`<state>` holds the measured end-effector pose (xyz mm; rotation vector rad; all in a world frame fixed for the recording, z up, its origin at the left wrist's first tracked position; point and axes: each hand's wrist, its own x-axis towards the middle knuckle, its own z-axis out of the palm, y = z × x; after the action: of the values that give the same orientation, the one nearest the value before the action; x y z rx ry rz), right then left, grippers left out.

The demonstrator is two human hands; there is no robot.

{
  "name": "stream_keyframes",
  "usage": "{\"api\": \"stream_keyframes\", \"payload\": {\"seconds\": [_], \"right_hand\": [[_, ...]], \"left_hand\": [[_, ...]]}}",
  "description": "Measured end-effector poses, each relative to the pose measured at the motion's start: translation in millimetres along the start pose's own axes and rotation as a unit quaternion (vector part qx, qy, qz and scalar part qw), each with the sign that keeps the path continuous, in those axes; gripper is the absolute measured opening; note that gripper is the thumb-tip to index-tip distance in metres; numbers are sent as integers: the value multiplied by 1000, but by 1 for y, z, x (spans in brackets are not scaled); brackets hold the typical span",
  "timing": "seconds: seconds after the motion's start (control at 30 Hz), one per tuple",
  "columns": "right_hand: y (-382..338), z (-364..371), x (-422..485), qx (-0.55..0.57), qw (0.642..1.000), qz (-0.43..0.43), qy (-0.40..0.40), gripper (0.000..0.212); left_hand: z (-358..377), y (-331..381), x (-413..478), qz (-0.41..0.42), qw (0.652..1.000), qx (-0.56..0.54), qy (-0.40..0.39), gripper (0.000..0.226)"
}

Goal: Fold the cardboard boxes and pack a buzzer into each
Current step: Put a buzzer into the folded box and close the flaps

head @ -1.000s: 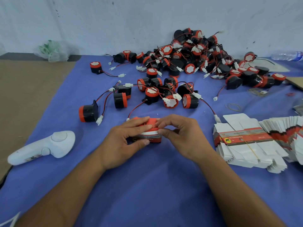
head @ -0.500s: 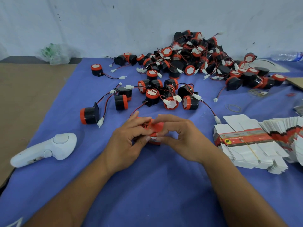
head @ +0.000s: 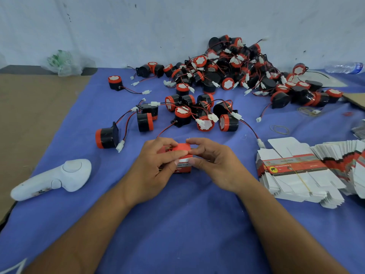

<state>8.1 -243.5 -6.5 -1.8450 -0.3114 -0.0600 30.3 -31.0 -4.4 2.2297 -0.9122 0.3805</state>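
We grip the small red-and-white cardboard box point(head: 182, 158) between left hand point(head: 156, 167) and right hand point(head: 212, 165), closing its top flap; tucking comes next.

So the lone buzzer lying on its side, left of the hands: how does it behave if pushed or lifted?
The buzzer lies on its round side, so a push may roll it, though its flat bracket probably checks that. Its thin lead looks floppy and would likely trail, perhaps snagging neighbouring wires.
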Motion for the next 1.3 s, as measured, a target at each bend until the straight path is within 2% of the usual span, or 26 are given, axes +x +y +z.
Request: {"api": "stream_keyframes", "payload": {"seconds": [0.13, 0.23, 0.3, 0.43, 0.6, 0.77, 0.87, 0.9, 1.0, 1.03, 1.1, 1.17, 1.23, 1.3], "right_hand": [[-1, -2, 1, -74, 995, -70, 10, 7], [-6, 3, 2, -172, 967, -188, 16, 6], [-10, 5, 3, -219, 949, -228, 10, 8], [-16, 6, 0, -299, 918, -259, -15, 15], [-16, 5, -1, -326, 909, -257, -39, 12], [-8, 9, -7, -275, 929, -248, 14, 12], [-3, 12, -2, -269, 936, -226, -6, 2], [-2, 12, -1, -259, 945, -201, -14, 10], [1, 14, -3, -138, 985, -99, -12, 31], [-1, 15, -3, -64, 996, -65, 7, 30], [-5, 14, 0, 57, 997, 17, 57, 18], [-6, 9, 4, 83, 993, 57, 62, 17], [-4, 5, 4, 88, 995, 44, 11, 25], [-5, 6, 3, 81, 996, 32, -22, 39]], "left_hand": [[-1, -4, 2, 21, 999, -32, 7, 33], [0, -3, 3, 11, 997, -74, -20, 39], [0, -5, 2, -1, 996, -76, -41, 40], [-2, -6, 2, 10, 996, -51, -67, 42], [-1, -4, 2, 30, 998, -7, -58, 39], [3, -4, -1, 16, 998, 30, -52, 40], [3, -7, -3, 11, 998, 31, -58, 48], [2, -9, -3, -2, 998, 22, -60, 52], [-4, -11, -3, -82, 994, -73, -5, 59], [-6, -11, -4, -107, 987, -124, 10, 60], [-9, -11, -5, -144, 968, -205, -11, 67], [-6, -9, -6, -149, 961, -234, -15, 66], [-4, -4, -3, -151, 954, -259, 27, 51], [-5, -3, -2, -150, 943, -296, 35, 41]]}}
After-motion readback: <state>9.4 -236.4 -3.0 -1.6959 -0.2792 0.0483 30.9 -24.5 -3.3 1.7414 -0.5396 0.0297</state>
